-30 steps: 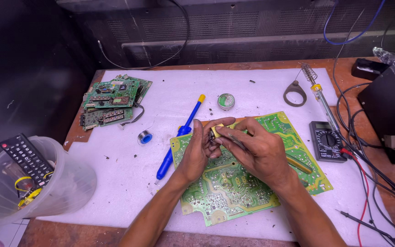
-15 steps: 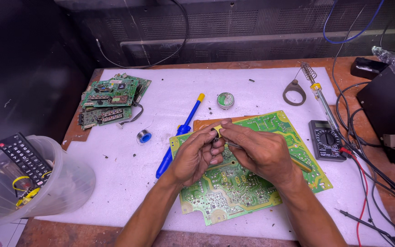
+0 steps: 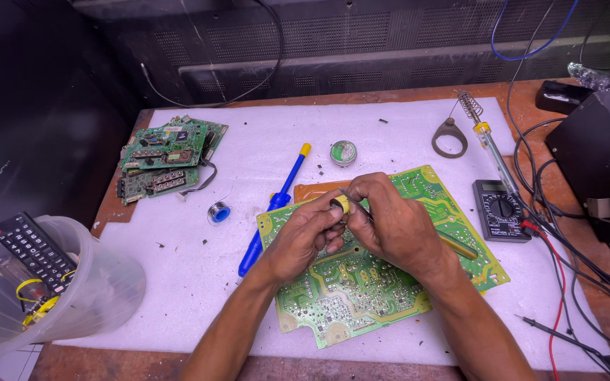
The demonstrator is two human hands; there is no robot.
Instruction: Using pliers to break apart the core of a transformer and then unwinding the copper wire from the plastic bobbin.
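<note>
Nearest, at seven o'clock, a black remote control (image 3: 31, 248) is propped in a clear plastic tub (image 3: 100, 289). Centrally, a small yellow-capped part (image 3: 341, 204) is pinched between the curled left hand (image 3: 305, 236) and right hand (image 3: 393, 222) over the green circuit board (image 3: 361, 296). Farther, at twelve o'clock, a round green tin (image 3: 342, 152) is seen.

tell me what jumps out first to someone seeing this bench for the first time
The large green circuit board in the middle of the white foam mat draws the eye, with the left hand and right hand meeting above it around a small yellow-tipped tool. A long blue desoldering pump with a yellow end lies just left of the board, and a clear plastic tub holding a black remote control sits at the near left corner.
</note>
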